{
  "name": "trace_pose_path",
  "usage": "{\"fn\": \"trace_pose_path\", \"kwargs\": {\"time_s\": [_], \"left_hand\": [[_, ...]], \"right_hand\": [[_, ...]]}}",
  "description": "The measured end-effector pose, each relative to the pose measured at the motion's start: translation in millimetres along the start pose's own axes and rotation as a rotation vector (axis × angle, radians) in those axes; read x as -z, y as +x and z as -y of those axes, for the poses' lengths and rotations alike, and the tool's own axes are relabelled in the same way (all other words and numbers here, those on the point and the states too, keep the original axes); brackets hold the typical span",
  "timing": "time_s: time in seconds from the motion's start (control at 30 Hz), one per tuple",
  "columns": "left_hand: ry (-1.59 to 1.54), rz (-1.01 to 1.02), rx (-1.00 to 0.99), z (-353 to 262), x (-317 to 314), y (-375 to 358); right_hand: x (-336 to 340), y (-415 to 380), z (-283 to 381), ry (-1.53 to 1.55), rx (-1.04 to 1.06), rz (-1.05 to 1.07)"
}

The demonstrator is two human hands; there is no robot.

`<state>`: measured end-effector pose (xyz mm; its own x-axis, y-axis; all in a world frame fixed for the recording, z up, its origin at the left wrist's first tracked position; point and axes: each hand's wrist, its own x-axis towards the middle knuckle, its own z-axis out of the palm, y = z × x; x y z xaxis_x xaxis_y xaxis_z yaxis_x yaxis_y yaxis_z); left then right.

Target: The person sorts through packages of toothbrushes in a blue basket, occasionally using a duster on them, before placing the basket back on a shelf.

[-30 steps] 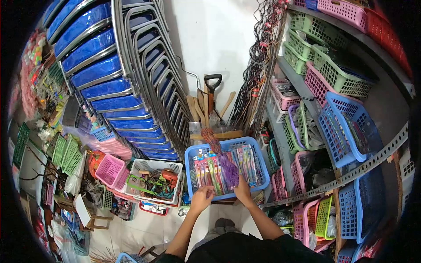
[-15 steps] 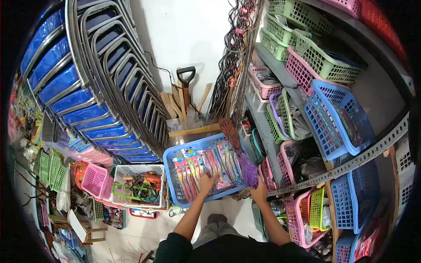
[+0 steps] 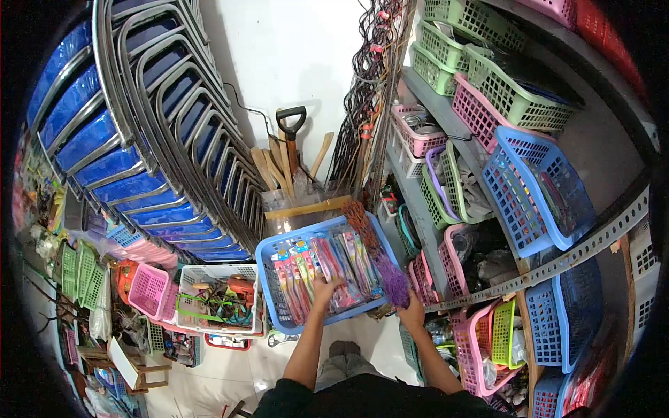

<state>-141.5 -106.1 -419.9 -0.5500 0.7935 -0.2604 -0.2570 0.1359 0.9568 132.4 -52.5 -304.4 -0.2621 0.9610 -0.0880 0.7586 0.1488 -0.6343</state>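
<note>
A blue plastic basket (image 3: 273, 306) sits in front of me, holding rows of packaged toothbrushes (image 3: 359, 268). My left hand (image 3: 326, 288) reaches over its near side, fingers curled onto a toothbrush pack near the middle. Along the basket's right side lies a long stringy bundle, which looks like netting or cord, with a reddish-brown part (image 3: 360, 221) and a purple part (image 3: 394, 281). My right hand (image 3: 412, 312) is closed at the purple lower end, just outside the basket's corner; its fingertips are partly hidden.
Stacked blue chairs (image 3: 150, 188) with metal frames rise at the left. A white crate (image 3: 219, 268) of tools stands beside the blue basket. Shelves with pink, green and blue baskets (image 3: 519, 188) line the right. Behind are a black-handled shovel (image 3: 292, 122) and wooden handles (image 3: 322, 155).
The stringy bundle has shifted slightly left and down, its purple end nearer my right hand. The packs under my left hand have moved a little. The view has shifted slightly.
</note>
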Motion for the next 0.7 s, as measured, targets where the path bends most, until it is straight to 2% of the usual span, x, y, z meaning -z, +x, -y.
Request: {"fn": "trace_pose_path", "kwargs": {"time_s": [0.03, 0.13, 0.17, 0.2, 0.27, 0.3, 0.33, 0.4, 0.47, 0.5, 0.53, 0.57, 0.6, 0.67, 0.7], "left_hand": [[-0.231, -0.028, 0.099, -46, -5, -27], [-0.269, -0.158, 0.065, -96, -2, -56], [-0.308, -0.070, 0.068, -115, 3, -65], [-0.308, -0.077, 0.051, -116, 11, -62], [-0.526, -0.063, 0.285, -114, 27, -53], [-0.661, 0.059, 0.303, -137, 32, -64], [-0.661, 0.054, 0.280, -149, 34, -69], [-0.711, 0.016, 0.052, -164, 34, -76], [-0.698, 0.017, 0.000, -171, 47, -80], [-0.833, 0.039, 0.009, -174, 53, -83], [-0.966, 0.065, 0.016, -178, 57, -85], [-1.007, -0.070, -0.099, -169, 56, -71], [-1.006, -0.071, -0.115, -132, 80, -33], [-1.082, 0.481, -0.267, -37, 149, 17], [-1.190, 0.772, -0.005, -111, 111, -21]], "right_hand": [[-4, 1, -7, 0.018, 0.043, -0.016], [-9, 5, -16, 0.089, 0.100, -0.031], [-8, 6, -17, 0.096, 0.114, -0.032], [-5, 5, -15, 0.205, 0.205, -0.028], [-3, 4, -11, 0.323, 0.315, -0.025], [-3, 4, -9, 0.426, 0.373, -0.038], [-2, 6, -5, 0.529, 0.432, -0.049], [6, 15, -1, 0.470, 0.508, -0.050], [14, 32, 6, 0.292, 0.615, 0.054], [24, 32, 19, 0.108, 0.700, -0.170], [49, 23, 49, 0.042, 0.626, -0.112], [64, 24, 66, 0.007, 0.703, -0.116], [73, 27, 79, -0.028, 0.779, -0.122], [84, 38, 94, -0.092, 0.807, -0.172], [88, 44, 103, -0.162, 0.820, -0.220]]}}
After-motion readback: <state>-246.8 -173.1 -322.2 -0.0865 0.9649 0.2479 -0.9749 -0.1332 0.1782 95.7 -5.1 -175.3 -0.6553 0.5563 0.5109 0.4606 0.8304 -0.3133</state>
